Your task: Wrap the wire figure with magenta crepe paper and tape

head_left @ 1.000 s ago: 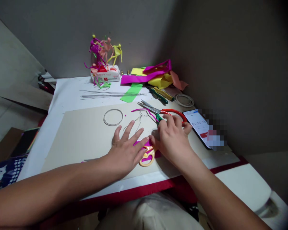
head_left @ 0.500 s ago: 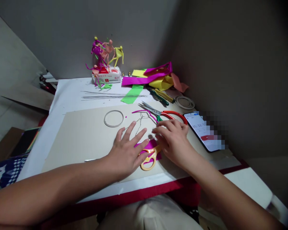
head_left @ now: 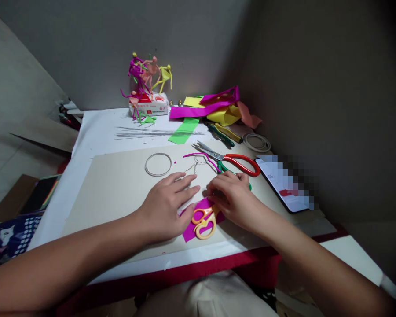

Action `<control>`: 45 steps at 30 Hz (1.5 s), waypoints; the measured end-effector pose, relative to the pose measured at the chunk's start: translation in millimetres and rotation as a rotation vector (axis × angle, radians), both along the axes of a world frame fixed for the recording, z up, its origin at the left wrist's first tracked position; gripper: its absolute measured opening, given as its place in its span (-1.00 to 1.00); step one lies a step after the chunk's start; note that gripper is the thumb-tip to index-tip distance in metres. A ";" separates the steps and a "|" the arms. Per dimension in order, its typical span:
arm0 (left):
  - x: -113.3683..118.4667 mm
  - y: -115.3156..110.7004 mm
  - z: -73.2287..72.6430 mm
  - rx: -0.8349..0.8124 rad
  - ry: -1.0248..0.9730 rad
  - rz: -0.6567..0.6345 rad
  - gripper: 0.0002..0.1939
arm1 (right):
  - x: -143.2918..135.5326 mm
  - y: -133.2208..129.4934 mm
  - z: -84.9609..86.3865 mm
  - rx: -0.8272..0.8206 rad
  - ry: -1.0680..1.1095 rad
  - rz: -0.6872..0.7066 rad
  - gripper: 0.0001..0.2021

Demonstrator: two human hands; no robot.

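My left hand [head_left: 171,204] lies over the board with its fingers stretched out, close to a twisted wire figure [head_left: 196,164] partly wrapped in purple paper. Close by, the fingers of my right hand [head_left: 232,193] are pinched together at the upper edge of a purple paper piece [head_left: 188,232]; what lies between the fingertips is hidden. On that paper rest small yellow-orange scissors [head_left: 206,230], their blades running under my right hand. Red-handled scissors [head_left: 242,164] lie just beyond it, beside a green-handled tool [head_left: 224,167] that it partly covers.
A ring [head_left: 158,164] lies on the board [head_left: 119,189]. Behind are straight wires [head_left: 145,133], coloured paper strips [head_left: 201,110], pliers [head_left: 221,134] and small paper-wrapped figures [head_left: 148,72] on a tissue pack [head_left: 152,105]. A phone [head_left: 284,189] is at the right.
My left hand has drawn back a little, baring more of the purple paper's left end, which now sits tilted. The fingers of my right hand have closed together at the paper's upper edge.
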State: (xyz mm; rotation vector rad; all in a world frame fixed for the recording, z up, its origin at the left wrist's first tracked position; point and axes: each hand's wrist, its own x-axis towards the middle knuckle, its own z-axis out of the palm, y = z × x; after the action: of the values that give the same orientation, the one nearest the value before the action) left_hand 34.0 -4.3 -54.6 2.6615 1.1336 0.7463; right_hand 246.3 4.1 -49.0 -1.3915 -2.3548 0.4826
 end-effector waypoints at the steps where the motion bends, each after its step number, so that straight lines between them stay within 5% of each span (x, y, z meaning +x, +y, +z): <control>1: -1.0 0.7 2.5 -0.004 -0.001 0.007 -0.63 | 1.1 0.2 0.1 -0.011 0.021 -0.001 -0.86; 6: -7.2 5.6 15.0 -0.032 0.035 0.014 -0.68 | 3.9 4.9 -3.1 -0.015 0.035 -0.020 -0.86; 15: -30.1 24.2 35.7 0.121 0.112 0.243 -0.67 | 14.8 -1.4 10.1 0.041 0.000 0.086 -0.89; 18: -23.8 18.8 33.4 0.111 0.205 0.252 -0.66 | 19.6 -10.6 10.3 -0.003 -0.035 0.187 -0.90; 30: -7.5 10.0 12.8 -0.068 0.506 0.285 -0.44 | 20.5 -18.3 2.9 -0.016 -0.019 0.242 -0.94; 40: -9.7 14.9 8.8 -0.182 0.487 0.231 -0.52 | 7.1 -3.1 0.3 -0.066 0.007 0.106 -0.82; 45: -16.8 17.6 15.5 -0.178 0.387 0.194 -0.66 | 5.9 0.3 -5.4 0.086 -0.069 0.069 -0.79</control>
State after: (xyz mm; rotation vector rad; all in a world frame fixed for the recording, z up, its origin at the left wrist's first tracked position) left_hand 17.2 13.3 -39.1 2.6344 1.4863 0.1397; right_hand 252.1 4.4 -54.4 -1.3118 -2.4551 0.3522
